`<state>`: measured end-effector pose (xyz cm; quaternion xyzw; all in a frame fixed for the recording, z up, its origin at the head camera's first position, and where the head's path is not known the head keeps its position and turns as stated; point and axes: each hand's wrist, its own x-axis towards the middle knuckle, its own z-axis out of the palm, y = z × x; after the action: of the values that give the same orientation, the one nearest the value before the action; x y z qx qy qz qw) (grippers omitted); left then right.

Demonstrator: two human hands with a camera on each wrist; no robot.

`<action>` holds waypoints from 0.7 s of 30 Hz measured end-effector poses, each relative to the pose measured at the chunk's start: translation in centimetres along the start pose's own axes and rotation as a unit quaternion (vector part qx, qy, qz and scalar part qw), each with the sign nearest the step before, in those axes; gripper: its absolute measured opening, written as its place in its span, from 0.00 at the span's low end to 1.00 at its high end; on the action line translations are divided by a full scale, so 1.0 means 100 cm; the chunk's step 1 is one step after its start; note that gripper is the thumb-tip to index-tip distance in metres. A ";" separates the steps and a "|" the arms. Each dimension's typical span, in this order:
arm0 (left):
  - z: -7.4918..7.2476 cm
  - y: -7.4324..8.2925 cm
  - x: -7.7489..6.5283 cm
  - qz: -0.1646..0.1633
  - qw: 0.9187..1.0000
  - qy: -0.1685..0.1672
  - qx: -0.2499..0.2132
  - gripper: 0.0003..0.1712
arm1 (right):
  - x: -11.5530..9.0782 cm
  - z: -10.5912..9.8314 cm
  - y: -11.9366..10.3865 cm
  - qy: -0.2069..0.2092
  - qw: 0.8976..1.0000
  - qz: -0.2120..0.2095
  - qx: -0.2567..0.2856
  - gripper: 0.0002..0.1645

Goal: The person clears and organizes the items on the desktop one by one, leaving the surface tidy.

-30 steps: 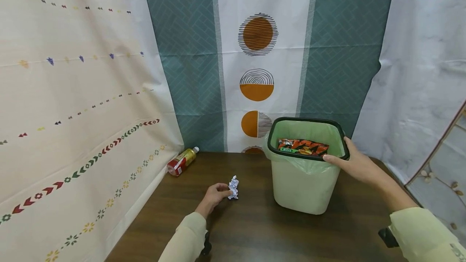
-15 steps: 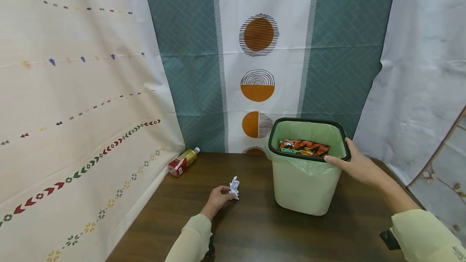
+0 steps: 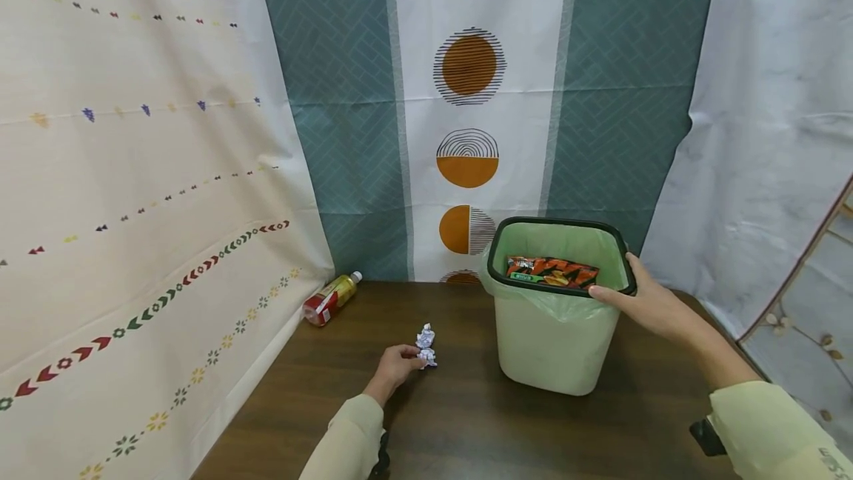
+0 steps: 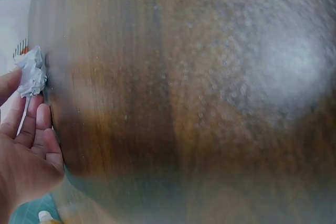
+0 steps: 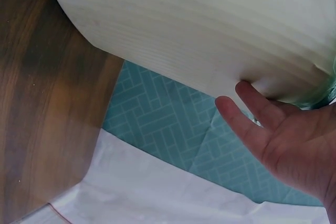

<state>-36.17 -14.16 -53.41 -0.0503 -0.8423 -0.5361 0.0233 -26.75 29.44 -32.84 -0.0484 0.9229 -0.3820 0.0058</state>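
Note:
My left hand [image 3: 395,369] pinches a crumpled piece of white paper [image 3: 427,358] low over the brown table, between thumb and fingers. Another crumpled bit [image 3: 425,335] sits just beyond it; whether the two are joined I cannot tell. In the left wrist view the crumpled paper [image 4: 32,72] shows at the fingertips. On the right stands a pale green trash bin [image 3: 556,347] with a black rim and a green liner. My right hand [image 3: 649,302] holds the bin at its right front corner, thumb near the rim. In the right wrist view, fingers [image 5: 257,103] lie against the bin's wall.
An orange-and-black snack packet [image 3: 552,271] lies inside the bin. A bottle with a red and yellow label [image 3: 332,298] lies on its side at the table's back left edge. Patterned cloths [image 3: 346,132] hang behind and beside the wooden table [image 3: 460,428].
My left fingers have shifted slightly on the crumpled paper, which now shows as two distinct lumps. The right hand and the bin stay put; the view drifts slightly.

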 end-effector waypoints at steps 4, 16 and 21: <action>0.000 -0.002 0.001 0.001 1.000 -0.005 0.001 0.13 | 0.001 -0.001 0.000 0.003 1.000 -0.002 0.001 0.68; -0.009 0.001 0.004 -0.013 0.999 -0.019 -0.040 0.14 | 0.001 0.001 -0.001 0.005 1.000 -0.011 0.005 0.67; -0.015 0.012 0.005 -0.030 0.998 -0.015 -0.053 0.15 | -0.001 0.002 -0.002 0.002 1.000 0.004 -0.003 0.69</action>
<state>-36.58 -14.98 -51.61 -0.0341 -0.8138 -0.5801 -0.0078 -26.59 29.16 -32.84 -0.0435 0.9241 -0.3797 0.0054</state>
